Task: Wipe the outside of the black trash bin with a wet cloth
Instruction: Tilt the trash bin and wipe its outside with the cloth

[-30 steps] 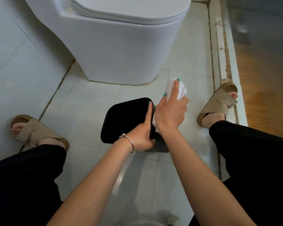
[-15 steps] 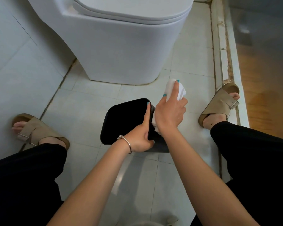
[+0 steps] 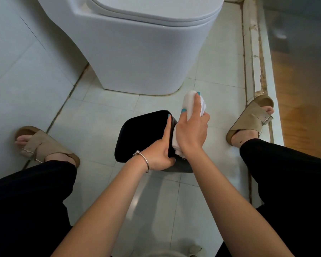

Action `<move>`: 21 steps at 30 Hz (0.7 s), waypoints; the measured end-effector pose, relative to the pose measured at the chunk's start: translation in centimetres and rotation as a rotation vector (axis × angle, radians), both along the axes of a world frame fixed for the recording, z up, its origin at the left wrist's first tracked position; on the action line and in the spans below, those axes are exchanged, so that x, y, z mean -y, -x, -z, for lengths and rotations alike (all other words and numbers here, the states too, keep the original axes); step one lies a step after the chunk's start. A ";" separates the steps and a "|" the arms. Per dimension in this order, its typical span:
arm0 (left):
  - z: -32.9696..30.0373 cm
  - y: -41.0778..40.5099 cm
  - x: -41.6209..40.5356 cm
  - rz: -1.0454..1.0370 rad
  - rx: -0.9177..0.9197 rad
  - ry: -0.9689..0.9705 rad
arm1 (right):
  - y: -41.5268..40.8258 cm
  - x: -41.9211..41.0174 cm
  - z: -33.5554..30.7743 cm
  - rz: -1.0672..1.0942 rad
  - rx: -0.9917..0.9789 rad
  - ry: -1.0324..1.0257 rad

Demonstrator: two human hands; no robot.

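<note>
On my feed, far left, a foot in a tan sandal (image 3: 43, 145) rests on the pale tiled floor (image 3: 93, 117), by the wall. Ahead stands the white toilet (image 3: 143, 52), lid down, its top cut off by the frame edge. In front of it, mid-floor, sits the black trash bin (image 3: 141, 134), mouth up; its inside reads only as black, so I cannot tell whether it holds anything, and its lower body is hidden behind the wrists. My left hand (image 3: 159, 153), a thin bracelet (image 3: 143, 158) on the wrist, grips the bin's near right rim: 1 finger lies straight along the rim's inner edge and the thumb curls over the outside. Just right of it, my right hand (image 3: 191, 130) clasps the white cloth (image 3: 193, 102), fingers wrapped round it, 2 teal nails showing; the cloth is pressed against the bin's right outer wall, and its far end pokes up past the fingertips. Whether the cloth is wet I cannot make out. Further right, a second sandalled foot (image 3: 252, 119) rests against the raised threshold (image 3: 252, 52)
</note>
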State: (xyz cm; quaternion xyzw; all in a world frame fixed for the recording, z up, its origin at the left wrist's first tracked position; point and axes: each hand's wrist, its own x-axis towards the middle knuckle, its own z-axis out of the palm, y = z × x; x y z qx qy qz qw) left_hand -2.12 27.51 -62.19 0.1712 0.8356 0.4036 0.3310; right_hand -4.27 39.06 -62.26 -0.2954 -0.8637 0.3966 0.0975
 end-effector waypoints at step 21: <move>0.8 0.3 1.7 -0.057 0.015 -0.126 | -0.5 0.7 -0.1 -0.411 -0.002 0.142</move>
